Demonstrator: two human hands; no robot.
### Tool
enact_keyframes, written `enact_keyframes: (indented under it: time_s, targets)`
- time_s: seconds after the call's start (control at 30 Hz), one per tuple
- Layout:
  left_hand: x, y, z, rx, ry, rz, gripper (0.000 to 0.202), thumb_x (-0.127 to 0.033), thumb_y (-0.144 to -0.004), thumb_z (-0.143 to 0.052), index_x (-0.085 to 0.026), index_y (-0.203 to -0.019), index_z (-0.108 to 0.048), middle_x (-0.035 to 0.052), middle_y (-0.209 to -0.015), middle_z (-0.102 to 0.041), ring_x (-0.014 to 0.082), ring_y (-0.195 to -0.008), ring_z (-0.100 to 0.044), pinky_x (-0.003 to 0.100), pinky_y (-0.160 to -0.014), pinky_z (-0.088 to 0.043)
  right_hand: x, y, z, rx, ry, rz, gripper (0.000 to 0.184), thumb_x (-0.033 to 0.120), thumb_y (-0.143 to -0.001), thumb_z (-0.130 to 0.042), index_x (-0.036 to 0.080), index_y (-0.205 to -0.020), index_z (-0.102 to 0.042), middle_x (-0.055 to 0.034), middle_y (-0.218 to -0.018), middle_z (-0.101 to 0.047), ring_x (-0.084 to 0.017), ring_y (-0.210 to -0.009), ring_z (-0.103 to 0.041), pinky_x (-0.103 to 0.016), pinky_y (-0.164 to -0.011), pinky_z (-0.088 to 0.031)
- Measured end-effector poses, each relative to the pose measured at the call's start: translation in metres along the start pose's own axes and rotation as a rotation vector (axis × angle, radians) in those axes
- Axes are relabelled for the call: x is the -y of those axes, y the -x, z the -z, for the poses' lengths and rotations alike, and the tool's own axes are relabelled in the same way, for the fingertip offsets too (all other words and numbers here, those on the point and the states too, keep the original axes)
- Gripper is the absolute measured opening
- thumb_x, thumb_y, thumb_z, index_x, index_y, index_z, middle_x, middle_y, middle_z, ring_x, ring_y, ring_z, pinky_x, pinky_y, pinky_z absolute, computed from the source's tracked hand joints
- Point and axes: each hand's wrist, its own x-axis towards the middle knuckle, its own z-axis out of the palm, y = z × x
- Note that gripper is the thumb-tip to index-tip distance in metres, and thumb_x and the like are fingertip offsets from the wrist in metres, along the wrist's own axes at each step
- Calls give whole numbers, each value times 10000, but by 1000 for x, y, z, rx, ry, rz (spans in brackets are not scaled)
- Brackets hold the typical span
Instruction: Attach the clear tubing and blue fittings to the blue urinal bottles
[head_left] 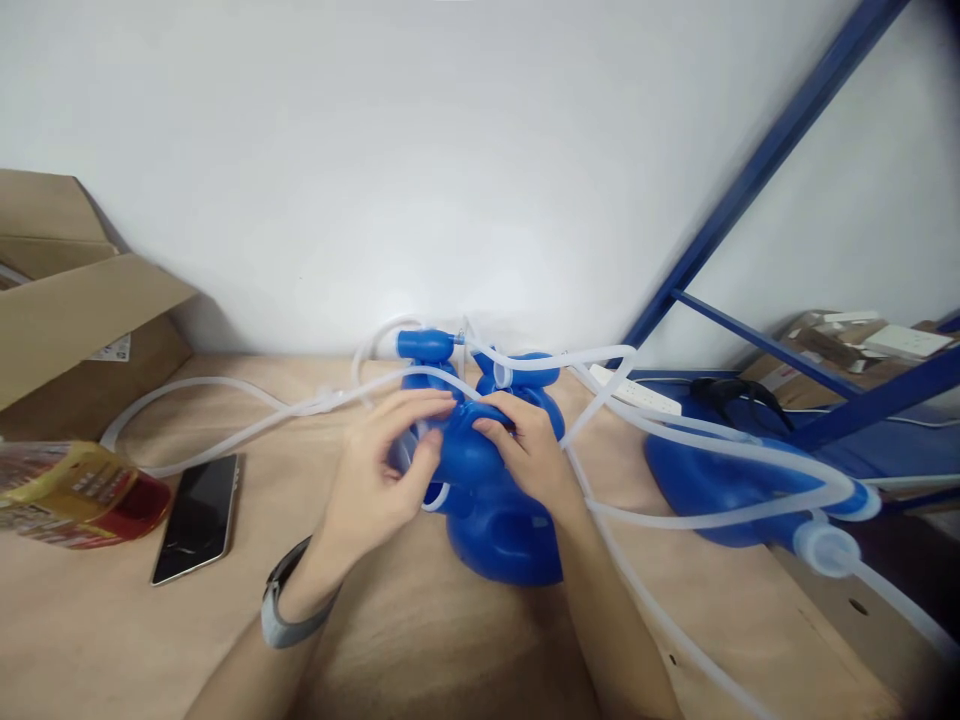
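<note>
In the middle of the table, both my hands are on a blue plastic vessel [504, 540] with a rounded body and a bulging upper part. My left hand [379, 465] curves in from its left side, fingertips and thumb at the upper part. My right hand [529, 450] grips the top from the right, with its thumb bent over the surface. A white-rimmed opening shows below my left fingers. White flexible tubing [405, 376] passes just behind my hands. What lies under the fingertips is hidden.
More blue vessels [424, 346] stand at the wall, and another [697, 490] lies at right with looping tubes. A phone [196, 518], a bottle of red liquid [97, 495] and an open cardboard box [97, 310] are at left. A power strip [637, 393] lies near the blue metal frame [757, 165].
</note>
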Motion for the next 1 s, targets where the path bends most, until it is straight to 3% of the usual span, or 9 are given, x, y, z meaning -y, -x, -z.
enact_keyframes:
  time_s: [0.1,0.2,0.27,0.4,0.57,0.7,0.83,1.0]
  targets:
    - [0,0,4,-24,51,-59,422,-176,-949,-675,-253,-1364,-689,89,-1225,-786,266,-1079,-767,422,-1003,-618,4,2,-1,40,-14,16,219,408,-1024,-627,235,-1018,-761,-46,-1041,-786,-250,-951,-723,-354,-870,-559]
    - [1,-1,9,166,72,-150,546,-216,-967,-648,-272,-1505,-582,111,-1377,-725,280,-1165,-732,400,-966,-625,5,2,0,118,-43,39,228,422,-1029,-628,239,-1042,-764,-38,-1050,-788,-247,-956,-722,-358,-890,-555]
    - [2,-3,12,270,74,-186,621,-305,-988,-635,-285,-1591,-485,128,-1528,-621,327,-1299,-660,451,-1024,-601,4,2,-1,142,-52,34,246,441,-1032,-624,240,-1053,-763,-35,-1038,-786,-244,-942,-720,-349,-852,-557]
    - [1,-2,9,327,188,-247,921,-522,-971,-640,-304,-1725,-157,156,-1749,-311,422,-1484,-494,627,-1214,-418,7,4,0,132,-80,70,363,543,-1030,-599,219,-956,-745,-25,-883,-754,-210,-772,-685,-305,-669,-521]
    - [-6,0,1,390,185,-353,988,-421,-953,-626,-317,-1734,-32,134,-1802,-145,448,-1615,-270,694,-1290,-225,10,7,8,143,-77,114,412,579,-1033,-587,216,-924,-746,-6,-784,-724,-186,-666,-634,-302,-611,-468]
    - [-5,-2,-2,395,149,-411,980,-401,-959,-596,-339,-1729,7,117,-1812,-81,430,-1652,-138,711,-1288,-201,8,6,12,194,-76,68,409,568,-1040,-580,220,-921,-760,-4,-778,-725,-200,-701,-648,-311,-650,-472]
    - [0,-2,-3,321,50,-399,1057,-590,-956,-627,-356,-1720,65,127,-1815,-15,475,-1650,-36,781,-1251,-182,9,3,7,149,-128,41,381,525,-1037,-602,214,-868,-743,0,-776,-721,-187,-699,-633,-303,-672,-470]
    - [2,0,-6,228,-112,-423,1194,-718,-828,-746,-426,-1713,0,128,-1811,-60,531,-1629,-112,803,-1231,-190,15,2,2,80,-146,7,349,491,-1016,-644,204,-838,-730,5,-761,-716,-175,-687,-623,-294,-666,-455]
